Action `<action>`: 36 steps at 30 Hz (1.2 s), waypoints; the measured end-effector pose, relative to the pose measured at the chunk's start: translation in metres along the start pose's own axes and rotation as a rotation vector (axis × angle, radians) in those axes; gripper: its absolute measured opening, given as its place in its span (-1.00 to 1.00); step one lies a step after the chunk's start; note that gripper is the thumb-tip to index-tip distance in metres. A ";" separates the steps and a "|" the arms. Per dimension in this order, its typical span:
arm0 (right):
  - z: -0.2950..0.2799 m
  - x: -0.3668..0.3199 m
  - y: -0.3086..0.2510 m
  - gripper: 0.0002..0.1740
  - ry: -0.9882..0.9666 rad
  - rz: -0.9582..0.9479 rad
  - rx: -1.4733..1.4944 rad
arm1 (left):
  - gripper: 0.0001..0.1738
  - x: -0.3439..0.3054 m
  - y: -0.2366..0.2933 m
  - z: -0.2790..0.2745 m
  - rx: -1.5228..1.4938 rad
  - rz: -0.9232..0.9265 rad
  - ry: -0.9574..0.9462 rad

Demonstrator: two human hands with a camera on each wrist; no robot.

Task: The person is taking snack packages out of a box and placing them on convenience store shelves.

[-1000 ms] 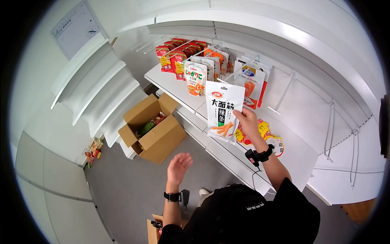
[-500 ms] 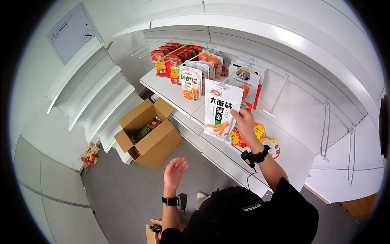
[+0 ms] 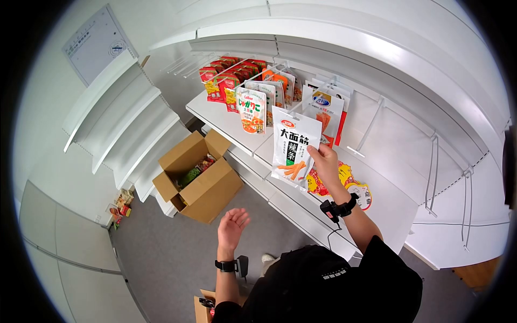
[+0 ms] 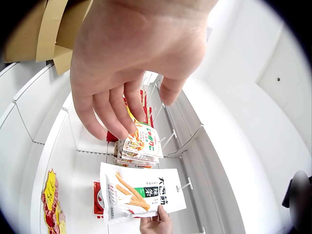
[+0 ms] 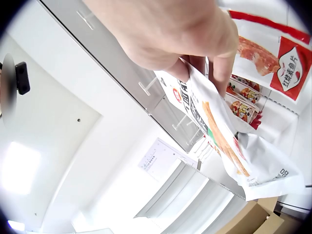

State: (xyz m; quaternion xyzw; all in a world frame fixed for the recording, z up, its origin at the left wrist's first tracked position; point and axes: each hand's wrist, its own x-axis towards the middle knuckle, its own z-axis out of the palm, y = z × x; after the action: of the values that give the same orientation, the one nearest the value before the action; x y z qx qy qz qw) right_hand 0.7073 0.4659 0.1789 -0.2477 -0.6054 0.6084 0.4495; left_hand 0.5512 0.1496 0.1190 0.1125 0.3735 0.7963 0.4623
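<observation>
A white snack bag (image 3: 283,153), printed with large black characters and orange sticks, hangs upright in front of the shelf. My right hand (image 3: 326,161) pinches its right edge between thumb and fingers. The bag's top edge overlaps a metal display hook (image 3: 293,109) in the head view; whether the hook passes through its hole I cannot tell. Behind it hangs another white-and-red bag (image 3: 327,110). Seen from the right wrist, the held bag (image 5: 219,131) is slightly bent. My left hand (image 3: 232,227) is raised off to the left, holding nothing, its fingers relaxed.
White pouches (image 3: 251,110) and red snack bags (image 3: 229,91) hang in rows further left. Bare hooks (image 3: 371,126) stick out on the right. Yellow-and-red price tags (image 3: 346,173) lie on the white shelf (image 3: 385,199). An open carton (image 3: 210,191) stands on the floor.
The head view has shifted slightly, moving the shelf left and down in it. My right hand keeps its pinch on the bag near the hook, and my left hand stays raised.
</observation>
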 end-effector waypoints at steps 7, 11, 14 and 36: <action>0.004 0.004 0.000 -0.76 0.017 0.004 0.057 | -0.60 0.001 -0.001 0.001 0.011 0.014 0.001; 0.004 0.005 0.001 -0.76 0.026 -0.023 0.047 | -0.59 0.000 -0.002 0.000 0.033 0.019 0.014; 0.004 0.005 0.001 -0.76 0.029 -0.030 0.033 | -0.59 -0.001 -0.002 -0.001 0.033 0.018 0.019; -0.009 0.020 0.000 -0.75 0.090 -0.037 -0.026 | -0.59 0.002 -0.005 -0.008 0.015 -0.002 0.035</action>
State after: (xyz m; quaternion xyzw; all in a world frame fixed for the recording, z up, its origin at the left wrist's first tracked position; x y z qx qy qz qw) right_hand 0.7054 0.4871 0.1819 -0.2694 -0.5970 0.5801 0.4842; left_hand 0.5494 0.1485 0.1094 0.1014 0.3875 0.7949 0.4557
